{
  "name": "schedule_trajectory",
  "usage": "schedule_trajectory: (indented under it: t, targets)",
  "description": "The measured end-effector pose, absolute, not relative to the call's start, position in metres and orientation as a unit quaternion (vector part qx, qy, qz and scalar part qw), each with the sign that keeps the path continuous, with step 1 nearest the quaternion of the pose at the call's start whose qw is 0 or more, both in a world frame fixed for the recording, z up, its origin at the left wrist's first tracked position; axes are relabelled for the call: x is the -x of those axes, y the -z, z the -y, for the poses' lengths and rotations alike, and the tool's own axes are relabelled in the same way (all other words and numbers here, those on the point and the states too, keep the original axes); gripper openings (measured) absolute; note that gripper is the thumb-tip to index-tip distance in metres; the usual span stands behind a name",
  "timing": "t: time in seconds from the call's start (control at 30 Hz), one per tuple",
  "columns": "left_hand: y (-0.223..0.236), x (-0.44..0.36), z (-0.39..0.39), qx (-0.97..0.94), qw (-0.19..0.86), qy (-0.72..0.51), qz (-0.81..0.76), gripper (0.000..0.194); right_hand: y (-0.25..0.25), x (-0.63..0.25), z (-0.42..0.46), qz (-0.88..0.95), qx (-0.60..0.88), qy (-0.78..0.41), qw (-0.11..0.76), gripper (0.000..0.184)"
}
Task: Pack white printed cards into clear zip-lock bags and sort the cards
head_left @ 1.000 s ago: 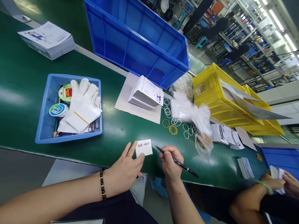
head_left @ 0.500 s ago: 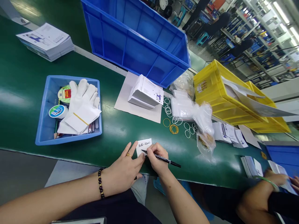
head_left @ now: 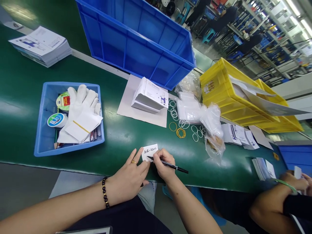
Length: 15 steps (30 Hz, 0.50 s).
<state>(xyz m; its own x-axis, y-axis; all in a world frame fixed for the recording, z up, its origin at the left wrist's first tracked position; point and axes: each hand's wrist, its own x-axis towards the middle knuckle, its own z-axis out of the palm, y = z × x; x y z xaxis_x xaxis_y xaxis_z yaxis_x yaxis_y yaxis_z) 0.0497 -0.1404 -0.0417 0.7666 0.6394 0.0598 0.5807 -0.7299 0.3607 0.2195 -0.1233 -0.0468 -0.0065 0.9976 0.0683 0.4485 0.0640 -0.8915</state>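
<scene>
A small white paper slip (head_left: 149, 151) with a handwritten line lies on the green table near its front edge. My left hand (head_left: 130, 175) rests palm down with its fingers spread, fingertips pressing the slip's lower left. Beside its thumb a small black piece (head_left: 142, 185) peeks out; whether the hand grips it is hidden. With closed fingers my right hand (head_left: 165, 165) holds a black marker pen (head_left: 176, 168), its tip touching or just above the slip below the writing.
A light-blue bin (head_left: 39, 130) holds white gloves, tape rolls and paper slips. Stacked booklets (head_left: 152, 94), rubber bands (head_left: 180, 132) and plastic bags (head_left: 211, 120) lie beyond my hands. Behind stand a large blue crate (head_left: 136, 48) and yellow bins (head_left: 219, 94). Another person's hands (head_left: 296, 182) work at right.
The view has shifted slightly. My hands, the slip and the marker keep nearly the same place, with no new writing I can make out. The other person's hands have moved with their papers.
</scene>
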Motion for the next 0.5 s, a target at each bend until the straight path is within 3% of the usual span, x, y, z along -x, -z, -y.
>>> schedule_trajectory:
  t: [0.5]
  targets:
    - [0.055, -0.048, 0.139, -0.935, 0.09, -0.134, -0.317, 0.042, 0.04, -0.22, 0.118, 0.557, 0.57, -0.367, 0.48, 0.022]
